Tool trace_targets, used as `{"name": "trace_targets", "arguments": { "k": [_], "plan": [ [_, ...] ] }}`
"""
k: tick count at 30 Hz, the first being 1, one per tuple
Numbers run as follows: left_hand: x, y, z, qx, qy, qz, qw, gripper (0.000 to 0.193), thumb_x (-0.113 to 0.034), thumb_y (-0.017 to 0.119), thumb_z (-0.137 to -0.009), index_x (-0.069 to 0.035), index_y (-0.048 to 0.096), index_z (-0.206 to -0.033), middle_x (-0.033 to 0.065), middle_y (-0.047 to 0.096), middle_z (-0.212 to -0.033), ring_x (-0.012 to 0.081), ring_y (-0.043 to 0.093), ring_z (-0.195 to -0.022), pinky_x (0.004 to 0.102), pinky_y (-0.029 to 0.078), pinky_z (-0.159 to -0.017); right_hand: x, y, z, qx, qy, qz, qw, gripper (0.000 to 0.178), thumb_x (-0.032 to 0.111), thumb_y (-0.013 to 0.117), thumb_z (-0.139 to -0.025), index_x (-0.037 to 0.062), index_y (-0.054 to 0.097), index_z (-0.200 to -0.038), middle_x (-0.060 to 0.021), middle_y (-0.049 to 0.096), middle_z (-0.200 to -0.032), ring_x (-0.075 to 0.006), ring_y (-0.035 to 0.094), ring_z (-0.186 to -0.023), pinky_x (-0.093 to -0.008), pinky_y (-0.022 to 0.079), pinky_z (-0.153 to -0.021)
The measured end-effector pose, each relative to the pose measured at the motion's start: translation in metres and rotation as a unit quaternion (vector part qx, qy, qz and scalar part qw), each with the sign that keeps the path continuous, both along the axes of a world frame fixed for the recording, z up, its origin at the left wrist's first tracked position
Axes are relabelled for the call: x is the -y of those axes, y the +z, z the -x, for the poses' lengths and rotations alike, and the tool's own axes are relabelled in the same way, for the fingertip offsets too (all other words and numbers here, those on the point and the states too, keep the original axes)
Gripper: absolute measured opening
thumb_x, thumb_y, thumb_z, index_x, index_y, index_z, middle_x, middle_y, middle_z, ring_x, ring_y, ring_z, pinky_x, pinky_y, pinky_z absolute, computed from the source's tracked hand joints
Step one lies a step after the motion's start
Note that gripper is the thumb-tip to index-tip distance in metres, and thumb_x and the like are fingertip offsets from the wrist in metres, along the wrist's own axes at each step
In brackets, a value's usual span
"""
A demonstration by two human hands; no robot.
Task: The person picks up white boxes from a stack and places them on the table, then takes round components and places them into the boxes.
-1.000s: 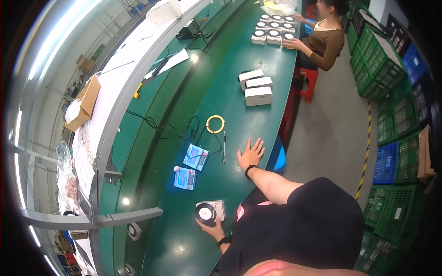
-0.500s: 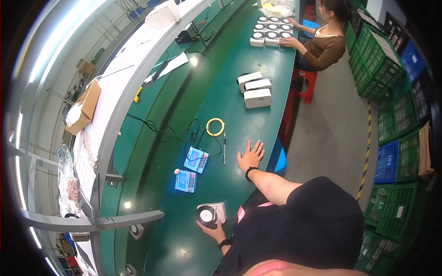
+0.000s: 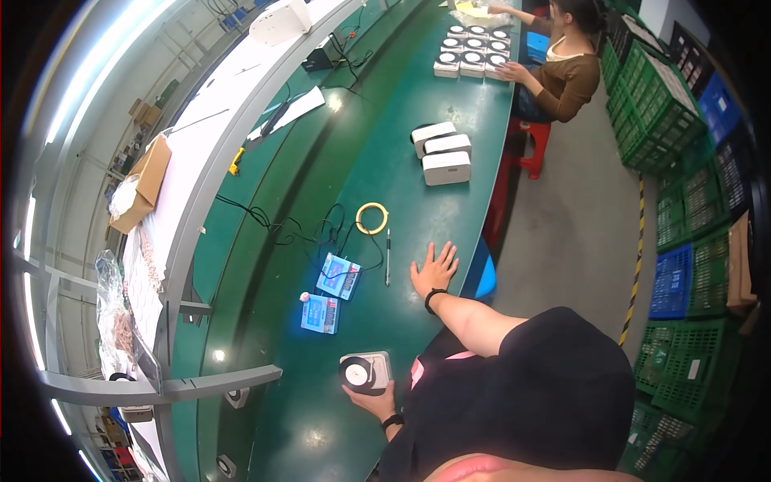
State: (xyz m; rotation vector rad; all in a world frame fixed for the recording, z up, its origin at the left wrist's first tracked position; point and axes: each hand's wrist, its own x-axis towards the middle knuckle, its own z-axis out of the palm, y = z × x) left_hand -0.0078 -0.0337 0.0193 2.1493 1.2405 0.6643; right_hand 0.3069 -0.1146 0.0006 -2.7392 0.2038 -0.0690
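At the near edge of the green table, my left hand (image 3: 375, 401) grips a small white box (image 3: 378, 363) shaped like a mini record player, with a black disc (image 3: 356, 372) and white centre facing up. Its fingers wrap round the lower side, partly hidden beneath. My right hand (image 3: 434, 269) lies flat on the tabletop farther off, fingers spread and holding nothing. Close to it lie a pen (image 3: 388, 259) and a yellow ring-shaped roll (image 3: 372, 230). Two small blue-lit display devices (image 3: 338, 276) with cables rest left of the pen.
Three white boxes (image 3: 446, 169) stand on edge beyond my right hand. Farther along, a co-worker (image 3: 569, 68) sits by several mini record players (image 3: 473, 59) in rows. A grey metal bar (image 3: 217, 385) juts over the table from the left. Green crates (image 3: 654, 112) line the right side.
The co-worker's one hand has moved from the rows of mini record players to the yellow sheet and plastic at the far end. My left hand has tilted the mini record player slightly; my right stays put.
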Motion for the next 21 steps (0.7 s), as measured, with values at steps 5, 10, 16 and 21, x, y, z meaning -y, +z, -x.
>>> {"name": "trace_targets", "arguments": {
  "k": [5,10,16,21],
  "plan": [
    [-0.005,-0.014,0.004,-0.013,0.009,-0.03,0.999,0.116,-0.038,0.078,-0.047,-0.001,0.016,-0.138,0.0254,0.035,-0.13,0.0417,0.032,-0.121,0.0483,0.024,-0.103,-0.005,0.001,0.0,-0.001,0.003,-0.003,1.0,0.071,0.046,0.053,-0.077,0.0111,0.035,-0.135,-0.0262,0.013,-0.144,-0.0393,0.01,-0.134,-0.0523,0.011,-0.106],
    [-0.002,-0.017,0.002,-0.029,0.033,-0.053,0.998,0.12,-0.042,0.078,-0.047,0.0,0.014,-0.139,0.0255,0.035,-0.13,0.0416,0.033,-0.12,0.0481,0.025,-0.102,-0.002,0.0,0.0,0.0,0.003,-0.002,1.0,0.071,0.046,0.054,-0.076,0.0111,0.035,-0.135,-0.0264,0.013,-0.144,-0.0396,0.009,-0.134,-0.0523,0.011,-0.106],
    [0.002,-0.01,-0.002,-0.031,0.045,-0.05,0.997,0.121,-0.047,0.077,-0.048,0.0,0.012,-0.139,0.0259,0.036,-0.129,0.0419,0.033,-0.12,0.0487,0.026,-0.101,-0.002,0.0,0.002,0.003,0.006,0.003,1.0,0.071,0.046,0.054,-0.077,0.0111,0.035,-0.136,-0.0258,0.013,-0.144,-0.0395,0.009,-0.134,-0.0523,0.011,-0.106],
    [0.001,-0.013,-0.001,-0.031,0.05,-0.05,0.997,0.122,-0.05,0.076,-0.048,0.0,0.013,-0.139,0.0263,0.036,-0.128,0.0421,0.034,-0.12,0.0488,0.026,-0.101,-0.003,0.001,0.0,-0.006,0.004,0.009,1.0,0.07,0.046,0.052,-0.078,0.0122,0.034,-0.136,-0.0245,0.013,-0.144,-0.0385,0.009,-0.135,-0.052,0.01,-0.106]
  ]
}}
